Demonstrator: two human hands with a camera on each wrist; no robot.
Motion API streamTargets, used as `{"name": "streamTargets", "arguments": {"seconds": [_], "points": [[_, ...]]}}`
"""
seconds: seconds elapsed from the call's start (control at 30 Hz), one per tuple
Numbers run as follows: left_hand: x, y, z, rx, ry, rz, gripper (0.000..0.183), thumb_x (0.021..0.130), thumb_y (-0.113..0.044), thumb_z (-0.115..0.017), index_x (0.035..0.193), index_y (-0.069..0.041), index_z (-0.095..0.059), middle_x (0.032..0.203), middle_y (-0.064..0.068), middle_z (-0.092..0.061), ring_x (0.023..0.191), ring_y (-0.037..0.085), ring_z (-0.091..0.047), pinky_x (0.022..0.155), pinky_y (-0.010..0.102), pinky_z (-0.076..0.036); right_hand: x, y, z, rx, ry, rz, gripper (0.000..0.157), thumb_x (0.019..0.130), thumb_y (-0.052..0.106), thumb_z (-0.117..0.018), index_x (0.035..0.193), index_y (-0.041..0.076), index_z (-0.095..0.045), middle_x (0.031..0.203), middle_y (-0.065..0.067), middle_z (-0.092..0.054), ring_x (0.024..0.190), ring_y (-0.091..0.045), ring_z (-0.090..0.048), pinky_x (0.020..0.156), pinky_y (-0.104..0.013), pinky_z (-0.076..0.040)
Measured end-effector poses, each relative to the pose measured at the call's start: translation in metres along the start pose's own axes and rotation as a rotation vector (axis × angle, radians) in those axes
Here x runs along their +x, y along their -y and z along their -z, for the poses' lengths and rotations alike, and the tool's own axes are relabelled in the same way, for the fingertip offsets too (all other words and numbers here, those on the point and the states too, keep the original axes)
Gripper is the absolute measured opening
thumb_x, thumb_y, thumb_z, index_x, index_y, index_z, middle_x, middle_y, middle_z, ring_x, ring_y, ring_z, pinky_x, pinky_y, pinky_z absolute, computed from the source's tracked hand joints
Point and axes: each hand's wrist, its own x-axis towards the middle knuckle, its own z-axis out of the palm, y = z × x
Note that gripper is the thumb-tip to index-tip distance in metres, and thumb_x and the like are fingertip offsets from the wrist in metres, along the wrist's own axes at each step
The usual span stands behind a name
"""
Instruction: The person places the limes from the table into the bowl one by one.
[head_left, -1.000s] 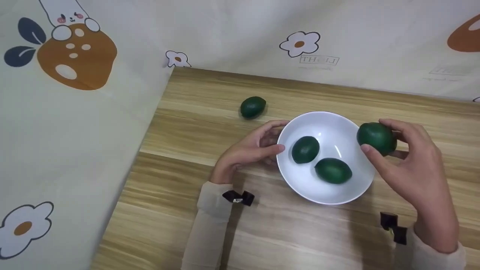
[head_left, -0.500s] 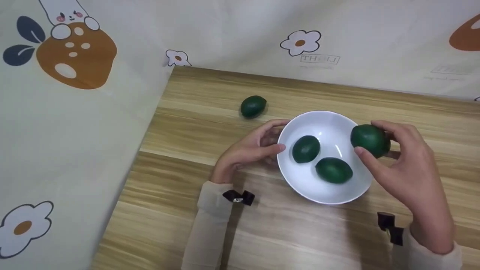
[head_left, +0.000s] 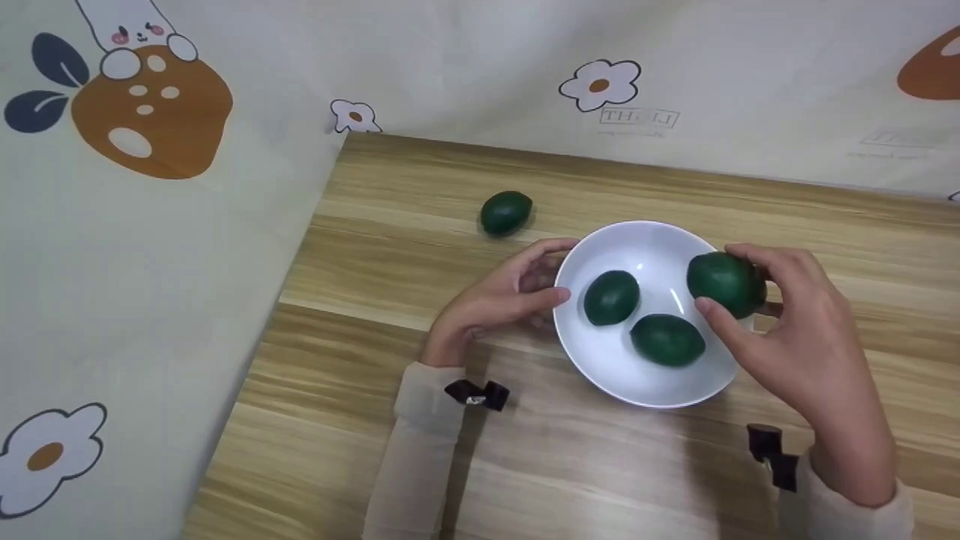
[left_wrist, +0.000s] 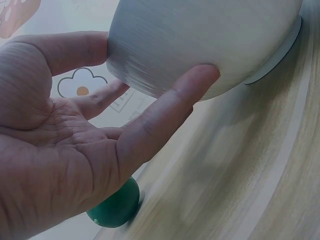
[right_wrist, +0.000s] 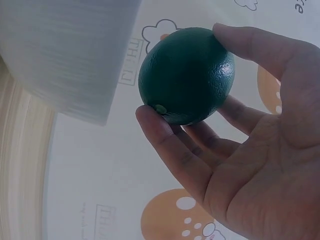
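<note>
A white bowl point(head_left: 652, 390) stands on the wooden table with two dark green limes inside, a left lime point(head_left: 611, 298) and a front lime point(head_left: 667, 340). My left hand point(head_left: 510, 292) holds the bowl's left side, thumb at the rim and fingers against the outer wall point(left_wrist: 195, 40). Between thumb and fingertips my right hand point(head_left: 802, 330) grips another lime point(head_left: 724, 283), over the bowl's right rim; in the right wrist view that lime point(right_wrist: 187, 77) is apart from the bowl point(right_wrist: 70, 55). A further lime point(head_left: 506, 213) lies on the table behind the left hand.
The wooden table point(head_left: 360, 247) meets a pale printed cloth point(head_left: 450, 67) at its back and left edges. Black clips point(head_left: 476, 394) sit at the cuffs of both sleeves.
My right hand has moved left with its lime, from beside the bowl's right edge to over the rim. The left hand, the bowl and the other limes stay in place.
</note>
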Motion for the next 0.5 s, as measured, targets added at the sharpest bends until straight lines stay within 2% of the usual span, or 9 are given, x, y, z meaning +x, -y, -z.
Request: {"name": "streamTargets", "arguments": {"seconds": [0.07,0.17,0.37,0.5], "points": [[-0.0003,-0.0004,-0.0001,-0.004,-0.002,0.007,0.064,0.102,-0.007,-0.066,0.161,-0.014,-0.04,0.156,0.019,-0.054,0.139,0.035,-0.058,0.089,0.033,-0.061,-0.0001,0.0003,0.0,-0.002,0.0,0.005,0.063,0.082,0.008,-0.09,0.139,0.005,-0.065,0.133,-0.021,-0.062,0.108,-0.003,-0.047,0.078,0.008,-0.039],[-0.0006,-0.0007,-0.0002,-0.005,-0.007,0.016,0.064,0.102,-0.008,-0.067,0.16,-0.014,-0.04,0.155,0.019,-0.054,0.139,0.035,-0.058,0.088,0.032,-0.061,-0.0001,0.0009,0.0,-0.007,-0.002,0.01,0.063,0.082,0.007,-0.091,0.139,0.004,-0.065,0.132,-0.022,-0.062,0.11,-0.012,-0.05,0.078,0.008,-0.038],[-0.0003,-0.0003,-0.0005,-0.01,-0.006,0.012,0.064,0.103,-0.006,-0.066,0.161,-0.013,-0.04,0.156,0.019,-0.054,0.139,0.035,-0.058,0.091,0.033,-0.06,0.0,0.0027,-0.0018,-0.009,0.011,0.018,0.063,0.082,0.008,-0.091,0.139,0.002,-0.064,0.132,-0.024,-0.061,0.114,-0.038,-0.059,0.08,0.009,-0.035],[0.0001,0.0005,-0.0006,-0.02,-0.004,0.015,0.064,0.103,-0.006,-0.065,0.161,-0.012,-0.039,0.155,0.02,-0.054,0.139,0.036,-0.058,0.091,0.035,-0.061,0.0007,0.003,-0.0033,-0.013,0.021,0.016,0.063,0.082,0.009,-0.091,0.14,0.003,-0.064,0.132,-0.024,-0.061,0.113,-0.04,-0.059,0.08,0.008,-0.035]]}}
